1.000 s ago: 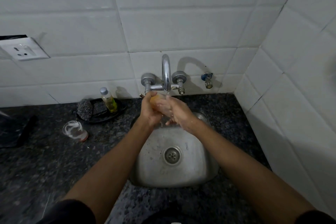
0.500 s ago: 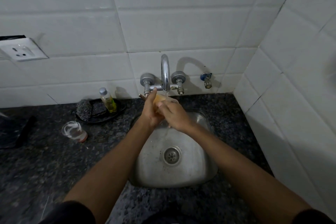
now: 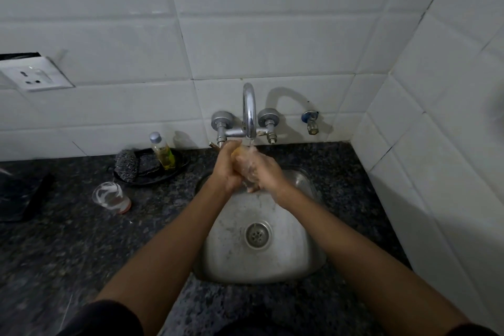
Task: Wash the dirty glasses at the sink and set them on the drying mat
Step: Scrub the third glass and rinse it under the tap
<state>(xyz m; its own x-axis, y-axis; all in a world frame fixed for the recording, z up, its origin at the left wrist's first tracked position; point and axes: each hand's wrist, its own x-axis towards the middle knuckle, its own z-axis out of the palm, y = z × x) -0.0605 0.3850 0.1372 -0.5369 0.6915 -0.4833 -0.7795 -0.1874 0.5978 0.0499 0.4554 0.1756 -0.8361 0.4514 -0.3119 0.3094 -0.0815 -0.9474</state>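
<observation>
Both hands meet under the running tap [image 3: 249, 112], above the back of the steel sink [image 3: 294, 262]. My left hand [image 3: 227, 169] grips a clear glass [image 3: 246, 169] by its orange base. My right hand [image 3: 266, 174] is wrapped around the glass's wet body, and water falls onto it. Most of the glass is hidden by my fingers. A second clear glass [image 3: 110, 198], streaked with white foam and with a reddish base, lies tilted on the dark counter to the left of the sink.
A black dish [image 3: 152, 169] behind the second glass holds a steel scrubber [image 3: 126, 165] and a small bottle of yellow liquid [image 3: 162, 151]. A dark mat [image 3: 19, 196] lies at the far left edge. White tiled walls close in behind and on the right.
My right hand has shifted over the glass, from in front of it to around its body. Both hands stay under the tap. The glass on the counter has not moved.
</observation>
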